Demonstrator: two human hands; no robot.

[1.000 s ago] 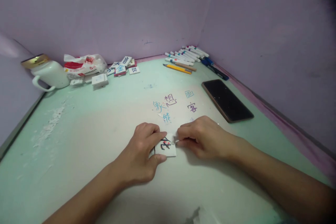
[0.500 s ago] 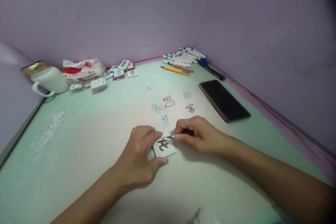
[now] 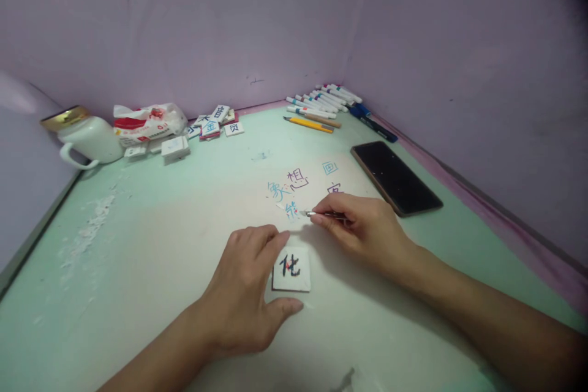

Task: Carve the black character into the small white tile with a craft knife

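Observation:
A white square tile (image 3: 301, 278) lies flat on the table, with a dark character cut into its face and small reddish specks on it. My left hand (image 3: 250, 288) curves around the tile's left side, its thumb and fingers apart, and does not appear to grip it. Between the thumb and fingers of my right hand (image 3: 358, 220) is a slim craft knife (image 3: 309, 214), its small blade pointing left. The blade is above and beyond the tile, close to a blue character (image 3: 291, 211) drawn on the table.
A phone (image 3: 395, 177) lies to the right. Behind are white markers (image 3: 321, 101), a yellow cutter (image 3: 309, 125) and dark pens (image 3: 374, 125). Character tiles (image 3: 210, 127), a tissue pack (image 3: 149, 124) and a lidded white mug (image 3: 89, 141) stand back left. White shavings (image 3: 94, 217) lie on the table (image 3: 160, 245).
The tile has turned to sit squarer and lies slightly nearer. My right hand has lifted the knife away from it, farther up the table. My left fingers have spread off the tile's edges.

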